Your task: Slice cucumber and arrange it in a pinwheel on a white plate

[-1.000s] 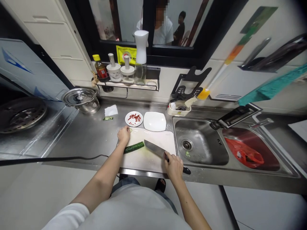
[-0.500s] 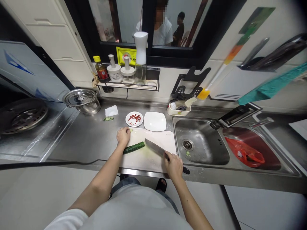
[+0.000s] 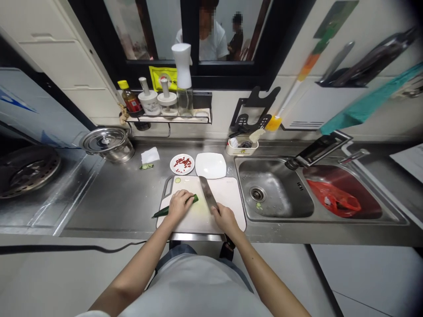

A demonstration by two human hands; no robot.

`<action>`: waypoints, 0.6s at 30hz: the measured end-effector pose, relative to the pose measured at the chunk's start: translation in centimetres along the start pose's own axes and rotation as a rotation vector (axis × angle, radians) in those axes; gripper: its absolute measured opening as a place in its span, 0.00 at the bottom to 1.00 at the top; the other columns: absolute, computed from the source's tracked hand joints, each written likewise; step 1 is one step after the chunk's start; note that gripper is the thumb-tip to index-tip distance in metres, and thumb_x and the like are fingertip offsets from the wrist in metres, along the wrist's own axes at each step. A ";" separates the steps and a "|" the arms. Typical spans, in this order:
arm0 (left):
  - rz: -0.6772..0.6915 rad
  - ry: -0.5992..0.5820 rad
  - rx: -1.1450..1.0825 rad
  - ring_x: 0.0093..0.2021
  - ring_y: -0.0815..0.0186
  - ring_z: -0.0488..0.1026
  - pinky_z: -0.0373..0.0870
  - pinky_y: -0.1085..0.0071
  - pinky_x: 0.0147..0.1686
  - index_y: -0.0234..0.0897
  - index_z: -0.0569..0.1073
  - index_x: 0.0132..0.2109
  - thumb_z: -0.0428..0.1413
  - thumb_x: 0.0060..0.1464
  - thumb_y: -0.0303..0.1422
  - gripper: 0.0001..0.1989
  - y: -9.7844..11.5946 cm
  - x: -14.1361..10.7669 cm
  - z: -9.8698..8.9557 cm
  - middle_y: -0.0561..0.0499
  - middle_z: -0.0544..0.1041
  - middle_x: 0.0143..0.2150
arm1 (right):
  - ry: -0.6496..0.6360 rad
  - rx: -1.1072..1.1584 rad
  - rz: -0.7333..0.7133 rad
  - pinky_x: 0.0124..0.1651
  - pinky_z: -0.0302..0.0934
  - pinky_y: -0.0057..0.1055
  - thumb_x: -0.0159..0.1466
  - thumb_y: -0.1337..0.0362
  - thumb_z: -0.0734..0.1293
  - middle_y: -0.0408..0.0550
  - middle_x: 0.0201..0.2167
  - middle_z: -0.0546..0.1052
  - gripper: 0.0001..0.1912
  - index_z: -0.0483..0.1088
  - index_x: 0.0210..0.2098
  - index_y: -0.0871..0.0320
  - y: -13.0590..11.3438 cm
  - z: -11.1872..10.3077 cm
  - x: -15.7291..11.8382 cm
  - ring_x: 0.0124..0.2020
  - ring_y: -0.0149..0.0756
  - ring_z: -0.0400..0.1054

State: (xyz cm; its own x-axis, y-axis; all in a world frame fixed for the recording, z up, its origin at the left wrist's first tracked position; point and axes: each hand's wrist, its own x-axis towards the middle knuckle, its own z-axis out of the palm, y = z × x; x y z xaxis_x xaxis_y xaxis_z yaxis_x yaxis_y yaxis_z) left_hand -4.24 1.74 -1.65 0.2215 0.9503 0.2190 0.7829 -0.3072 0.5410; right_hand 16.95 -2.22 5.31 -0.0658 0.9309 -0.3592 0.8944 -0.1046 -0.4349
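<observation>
A green cucumber [image 3: 161, 212] lies slantwise on the white cutting board [image 3: 228, 189]. My left hand [image 3: 180, 204] is closed over it near its cut right end. In my right hand [image 3: 227, 221] is the handle of a kitchen knife [image 3: 207, 193]; its blade points away from me, just right of the cucumber's cut end and apart from it. One cucumber slice [image 3: 177, 180] rests at the board's upper left. Behind the board stand a small plate [image 3: 174, 164] with chopped red pieces and a white square plate [image 3: 210, 165].
To the right is a double sink [image 3: 279, 215] with a red plastic bag [image 3: 335, 200] in its far basin. A lidded steel pot [image 3: 117, 149] stands at left, and a white paper [image 3: 150, 155] lies behind the board. Above, a rack [image 3: 198, 118] holds condiments. A person [image 3: 214, 42] shows in the window.
My left hand has gone from the board's upper left corner down onto the cucumber, leaving a slice there. The knife has turned to point more directly away, beside the cucumber's cut end.
</observation>
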 end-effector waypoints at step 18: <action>0.131 -0.012 0.083 0.42 0.64 0.70 0.68 0.68 0.42 0.44 0.78 0.47 0.51 0.62 0.35 0.12 -1.1 -0.7 2.2 0.48 0.76 0.41 | -0.068 -0.215 -0.039 0.41 0.59 0.29 0.71 0.63 0.52 0.57 0.38 0.78 0.17 0.68 0.48 0.60 -2.0 1.8 0.7 0.42 0.40 0.73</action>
State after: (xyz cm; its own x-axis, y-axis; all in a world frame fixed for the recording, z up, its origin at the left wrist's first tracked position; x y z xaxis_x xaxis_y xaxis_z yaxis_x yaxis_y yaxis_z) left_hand -3.96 1.52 -4.15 0.3313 0.9032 0.2730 0.7922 -0.4234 0.4394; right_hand 14.32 -2.02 4.42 -0.1254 0.9063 -0.4037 0.9639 0.0149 -0.2659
